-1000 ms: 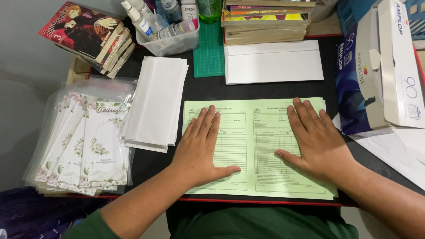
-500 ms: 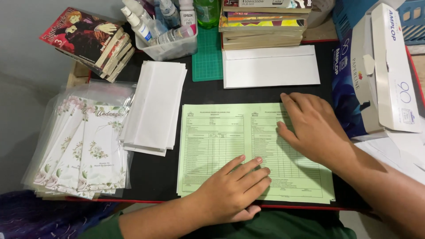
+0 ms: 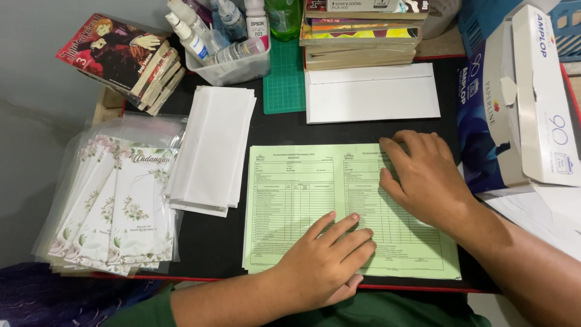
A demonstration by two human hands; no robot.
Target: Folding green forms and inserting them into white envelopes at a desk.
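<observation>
On the black desk (image 3: 278, 130), just in front of me, lies the green form (image 3: 302, 200), flat and with its long side toward me. I see my left hand (image 3: 330, 260) on the lower middle of the form, palm down, the fingers spread a little and pointing up and to the right; it grips nothing, it only presses on the paper. My right hand (image 3: 426, 178) lies on the upper right part of the form, also flat and open, with the fingertips near the top edge, and it holds nothing either. Both hands touch the form, and they are apart from each other. Just left of the form is a stack of white envelopes (image 3: 212, 157), a bit tilted, close to the form's edge. Above the form, one more white envelope (image 3: 372, 91) lies alone, near but not touching it as far as I can tell. Further left I see cards with flower print in clear sleeves (image 3: 115, 206), fanned out at the desk's edge. At the right side stands an open paper box (image 3: 520, 103), blue and white, with white sheets (image 3: 544, 212) under it. At the back are a green cutting mat (image 3: 284, 79), a pile of books (image 3: 363, 36), a clear tray with small bottles (image 3: 224, 42), and at the far left some comic books (image 3: 121, 57).
</observation>
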